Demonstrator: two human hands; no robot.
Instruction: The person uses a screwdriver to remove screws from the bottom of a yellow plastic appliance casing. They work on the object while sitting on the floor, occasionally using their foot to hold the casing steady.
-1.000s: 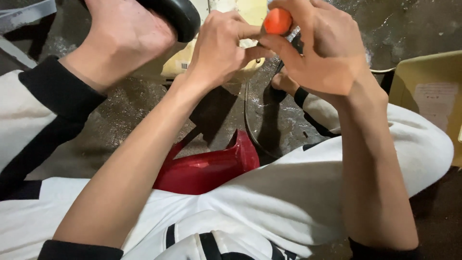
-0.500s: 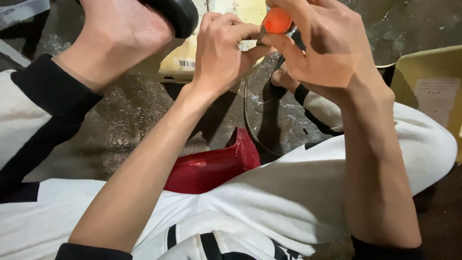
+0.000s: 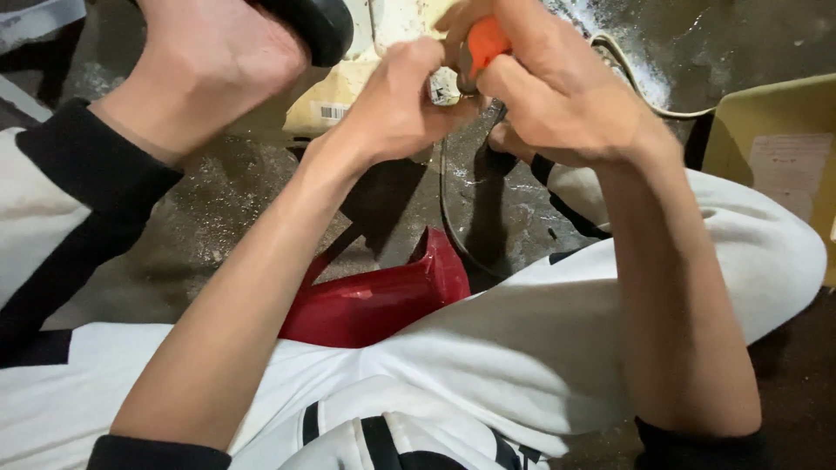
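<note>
While gripped by right hand, orange tool handle, left hand touching.

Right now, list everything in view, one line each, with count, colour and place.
Tool handle: one, orange, top centre, gripped.
Red plastic part: one, on the floor between the legs.
Cable: one, dark, curving over the floor, centre.
Cardboard box: one, yellowish, right edge.
Black rounded object: one, top, above the foot.
Floor: grey, wet-looking concrete.
Trousers: white with black stripes.
Bare foot: one, top left.
Left hand: beside the handle.
Right hand: around the handle.
</note>
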